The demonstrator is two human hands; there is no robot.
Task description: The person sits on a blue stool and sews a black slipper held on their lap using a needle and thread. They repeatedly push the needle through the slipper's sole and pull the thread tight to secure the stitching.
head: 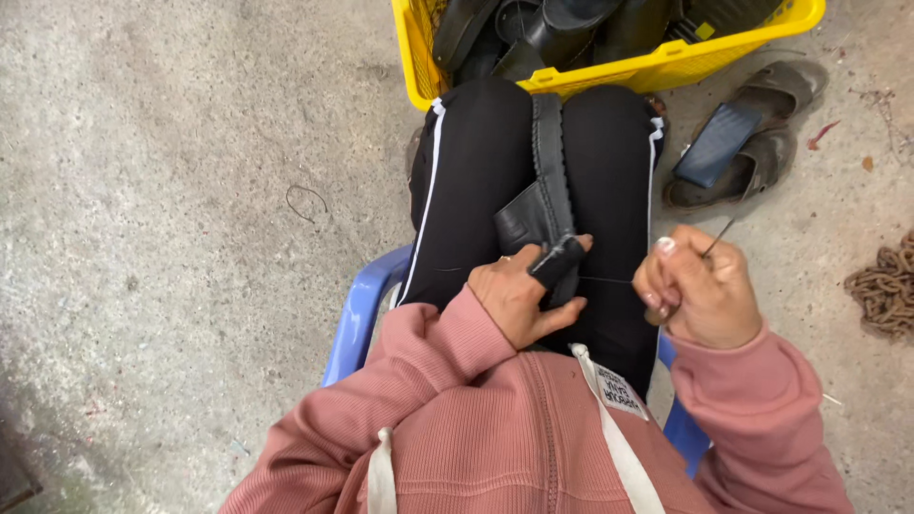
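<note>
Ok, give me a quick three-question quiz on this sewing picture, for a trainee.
1. True or false: the left hand presses the black leather piece on the lap.
2. What does the right hand pinch? A) scissors B) a needle with thread C) a brush
3. What colour is the crate by the knees?

Key: 1 true. 2 B; the thread runs taut from the piece to that grip. 3 yellow, holding dark items.
</note>
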